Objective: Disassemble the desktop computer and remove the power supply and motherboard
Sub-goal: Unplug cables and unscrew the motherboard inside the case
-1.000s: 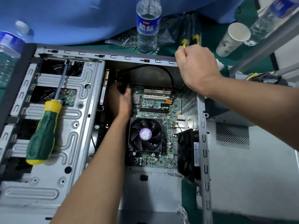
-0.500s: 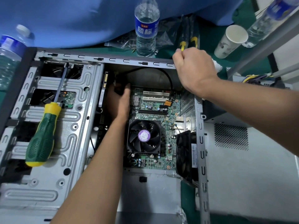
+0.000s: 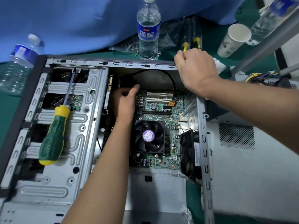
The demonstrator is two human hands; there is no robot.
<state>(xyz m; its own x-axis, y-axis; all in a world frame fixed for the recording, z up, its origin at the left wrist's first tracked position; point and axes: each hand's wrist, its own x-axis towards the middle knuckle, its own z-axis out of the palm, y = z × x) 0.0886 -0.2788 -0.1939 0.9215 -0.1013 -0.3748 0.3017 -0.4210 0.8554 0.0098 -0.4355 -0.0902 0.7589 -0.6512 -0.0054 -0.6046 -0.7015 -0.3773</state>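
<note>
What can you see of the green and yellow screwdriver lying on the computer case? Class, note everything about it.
The green and yellow screwdriver has a thick, dimpled dark green handle, rubbery-looking, with a yellow collar and yellow butt end, and a slim dark metal shaft. It lies flat and idle on the ribbed grey metal drive cage at the case's left side, slanted: the butt points toward the viewer and left, the tip reaches the far opening near the case's rim. Neither of the hands touches it.
</note>
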